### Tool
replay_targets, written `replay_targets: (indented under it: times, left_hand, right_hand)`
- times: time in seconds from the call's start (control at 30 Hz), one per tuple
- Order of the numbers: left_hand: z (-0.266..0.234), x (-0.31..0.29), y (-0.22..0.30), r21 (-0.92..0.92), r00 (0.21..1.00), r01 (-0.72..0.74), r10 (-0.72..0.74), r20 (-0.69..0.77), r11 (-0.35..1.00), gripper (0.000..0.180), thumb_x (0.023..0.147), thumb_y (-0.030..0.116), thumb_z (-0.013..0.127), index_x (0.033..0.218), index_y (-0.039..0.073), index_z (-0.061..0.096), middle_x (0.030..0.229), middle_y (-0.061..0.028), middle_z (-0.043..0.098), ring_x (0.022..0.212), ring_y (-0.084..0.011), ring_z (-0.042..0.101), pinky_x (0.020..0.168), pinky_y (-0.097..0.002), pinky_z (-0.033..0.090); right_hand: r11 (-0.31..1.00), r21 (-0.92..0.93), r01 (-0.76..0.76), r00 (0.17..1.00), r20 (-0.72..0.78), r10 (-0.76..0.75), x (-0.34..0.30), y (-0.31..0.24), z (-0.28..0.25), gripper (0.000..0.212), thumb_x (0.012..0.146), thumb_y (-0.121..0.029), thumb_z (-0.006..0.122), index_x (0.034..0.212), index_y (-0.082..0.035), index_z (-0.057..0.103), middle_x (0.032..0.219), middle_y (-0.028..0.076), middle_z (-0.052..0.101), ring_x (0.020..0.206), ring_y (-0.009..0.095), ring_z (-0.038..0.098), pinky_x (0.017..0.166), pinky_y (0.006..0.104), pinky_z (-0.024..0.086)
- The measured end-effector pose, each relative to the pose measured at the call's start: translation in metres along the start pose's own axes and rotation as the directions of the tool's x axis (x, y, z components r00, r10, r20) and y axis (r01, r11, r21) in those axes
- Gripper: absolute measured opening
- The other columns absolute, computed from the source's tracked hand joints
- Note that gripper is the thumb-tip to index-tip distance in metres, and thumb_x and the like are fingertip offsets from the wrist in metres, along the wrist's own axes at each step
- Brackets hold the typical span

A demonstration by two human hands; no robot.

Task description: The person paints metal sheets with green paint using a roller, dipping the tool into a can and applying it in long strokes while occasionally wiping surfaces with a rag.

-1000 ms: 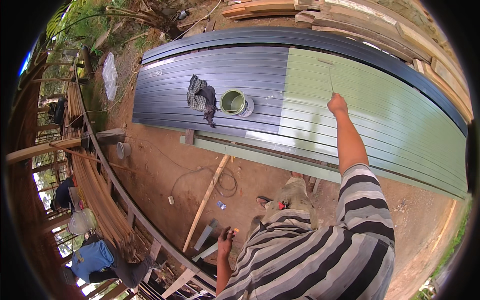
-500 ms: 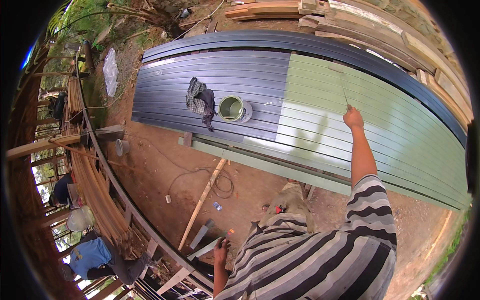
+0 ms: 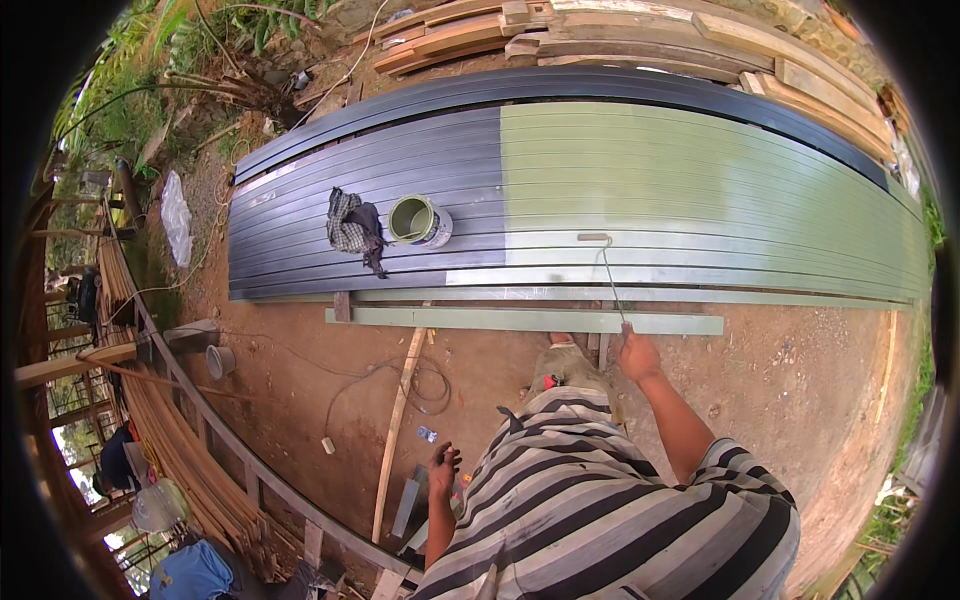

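My right hand (image 3: 638,355) is closed around the handle of a paint roller (image 3: 595,238). The roller head rests on the near part of a broad surface of long grooved boards (image 3: 620,165), coated pale green on the right and dark blue-grey on the left. On the dark part stands a paint bucket (image 3: 439,234) with a green-smeared inside. A crumpled checked cloth (image 3: 352,226) lies left of the bucket. My left hand (image 3: 443,470) hangs low beside my body, fingers loosely apart and nothing visible in it.
A narrow green board (image 3: 530,319) runs along the near side. On the dirt lie a wooden strip (image 3: 402,425), a coiled cable (image 3: 425,385) and a small bucket (image 3: 221,362). Timber (image 3: 640,45) is stacked behind. A person in a blue shirt (image 3: 192,572) is at lower left.
My right hand has drawn the roller toward me, from the far green boards to the near side. My view has shifted to the right. The left hand still hangs low.
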State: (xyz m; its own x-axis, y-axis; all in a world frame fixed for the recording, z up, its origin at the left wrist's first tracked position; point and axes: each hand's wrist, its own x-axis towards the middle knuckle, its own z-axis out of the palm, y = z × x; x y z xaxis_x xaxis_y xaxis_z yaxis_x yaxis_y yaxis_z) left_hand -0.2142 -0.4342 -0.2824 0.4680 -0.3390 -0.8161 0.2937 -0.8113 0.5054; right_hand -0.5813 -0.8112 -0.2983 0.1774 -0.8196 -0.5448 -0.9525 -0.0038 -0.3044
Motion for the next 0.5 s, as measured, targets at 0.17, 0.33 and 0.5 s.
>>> replay_targets:
  times: [0.17, 0.33, 0.5]
  left_hand:
    - [-0.027, 0.010, -0.054, -0.033, 0.997, 0.076, -0.076, 0.021, 0.997, 0.046, 0.095, 0.037, 0.056, 0.130, 0.008, 0.051, 0.111, -0.0144, 0.066, 0.094, -0.0262, 0.065, 0.074, -0.0370, 0.050]
    - [-0.052, 0.009, -0.101, -0.054, 0.981, 0.192, -0.192, 0.000, 0.980, 0.042, 0.095, 0.036, 0.055, 0.127, 0.009, 0.052, 0.109, -0.0133, 0.067, 0.091, -0.0272, 0.066, 0.074, -0.0395, 0.049]
    - [-0.061, 0.001, -0.110, -0.051, 0.985, 0.175, -0.175, 0.004, 0.983, 0.042, 0.095, 0.036, 0.056, 0.126, 0.008, 0.052, 0.108, -0.0132, 0.067, 0.089, -0.0265, 0.066, 0.070, -0.0379, 0.050]
  right_hand:
    - [0.999, -0.033, -0.035, 0.999, 0.033, 0.036, -0.103, 0.012, 0.016, 0.044, 0.083, -0.015, 0.048, 0.124, -0.008, 0.057, 0.092, 0.027, 0.066, 0.089, 0.044, 0.064, 0.077, 0.0515, 0.052]
    - [0.991, -0.005, -0.133, 0.991, -0.027, 0.133, -0.163, 0.013, 0.011, 0.036, 0.083, -0.016, 0.046, 0.114, -0.009, 0.062, 0.089, 0.026, 0.066, 0.087, 0.044, 0.064, 0.077, 0.0525, 0.052]
    - [0.993, 0.009, -0.121, 0.976, -0.179, 0.121, -0.142, 0.037, 0.032, 0.047, 0.082, -0.012, 0.048, 0.128, -0.012, 0.057, 0.085, 0.025, 0.067, 0.082, 0.043, 0.065, 0.074, 0.0515, 0.052]
